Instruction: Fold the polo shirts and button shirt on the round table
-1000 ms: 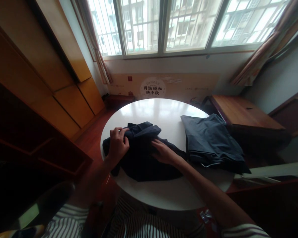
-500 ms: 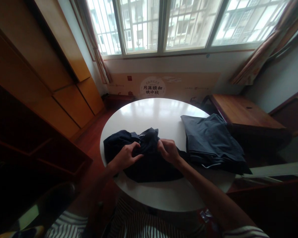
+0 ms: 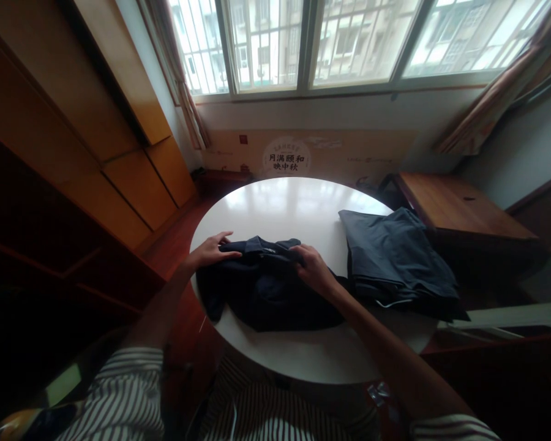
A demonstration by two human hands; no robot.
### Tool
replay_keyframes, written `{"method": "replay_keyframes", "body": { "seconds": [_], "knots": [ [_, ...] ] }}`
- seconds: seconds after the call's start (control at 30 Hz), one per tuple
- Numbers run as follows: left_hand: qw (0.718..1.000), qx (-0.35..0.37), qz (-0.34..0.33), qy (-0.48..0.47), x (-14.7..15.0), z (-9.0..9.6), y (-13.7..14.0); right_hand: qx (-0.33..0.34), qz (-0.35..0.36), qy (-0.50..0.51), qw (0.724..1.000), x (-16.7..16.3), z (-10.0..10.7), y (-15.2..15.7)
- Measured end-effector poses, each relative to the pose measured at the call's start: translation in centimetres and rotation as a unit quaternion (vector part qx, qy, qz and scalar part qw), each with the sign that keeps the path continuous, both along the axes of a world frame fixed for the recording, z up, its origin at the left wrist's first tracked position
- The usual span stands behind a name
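A dark navy collared shirt (image 3: pixel 275 300) lies bunched on the white round table (image 3: pixel 284 208), its collar toward the window and a small pale label showing inside the neck. My left hand (image 3: pixel 211 250) rests at the garment's left shoulder, thumb and fingers apart, with the thumb lying along the cloth. On the other side of the collar, my right hand (image 3: pixel 313 269) is closed, fingers pinching the shirt near its neck edge. To the right lies a folded stack of dark grey clothes (image 3: pixel 395 257), apart from both hands, with a white cord at its front edge.
A wooden desk (image 3: pixel 463 205) stands beyond the table at the right. Orange-brown cabinets (image 3: pixel 128 190) line the left wall. A long printed cardboard panel (image 3: pixel 340 150) leans beneath the barred window. Striped sleeves cover my upper arms.
My left hand has moved left and away from me, from the collar to the shoulder. The shirt's collar has flattened out. My right hand still pinches the neck edge.
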State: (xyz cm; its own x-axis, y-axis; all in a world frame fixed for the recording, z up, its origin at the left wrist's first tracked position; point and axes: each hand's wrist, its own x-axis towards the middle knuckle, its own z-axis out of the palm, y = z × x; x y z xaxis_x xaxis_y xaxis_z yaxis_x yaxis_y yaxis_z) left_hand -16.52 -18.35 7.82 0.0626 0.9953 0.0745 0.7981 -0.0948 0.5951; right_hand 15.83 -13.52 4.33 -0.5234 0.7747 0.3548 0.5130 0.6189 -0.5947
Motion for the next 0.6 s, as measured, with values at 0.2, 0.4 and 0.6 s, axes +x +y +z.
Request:
{"method": "replay_keyframes", "body": {
  "seconds": [0.2, 0.4, 0.6],
  "knots": [
    [0.977, -0.153, -0.112, -0.095, -1.7, 1.4, 0.2, 0.090, 0.038, 0.046, 0.994, 1.3, 4.2, -0.9],
    [0.948, -0.233, -0.178, -0.123, -2.1, 5.6, 0.5, 0.089, 0.161, 0.052, 0.982, 3.5, 11.2, -0.7],
    [0.988, 0.148, -0.036, 0.005, -0.7, 11.7, 11.6, 0.137, 0.034, 0.019, 0.990, 2.4, 19.5, 11.8]
  ]
}}
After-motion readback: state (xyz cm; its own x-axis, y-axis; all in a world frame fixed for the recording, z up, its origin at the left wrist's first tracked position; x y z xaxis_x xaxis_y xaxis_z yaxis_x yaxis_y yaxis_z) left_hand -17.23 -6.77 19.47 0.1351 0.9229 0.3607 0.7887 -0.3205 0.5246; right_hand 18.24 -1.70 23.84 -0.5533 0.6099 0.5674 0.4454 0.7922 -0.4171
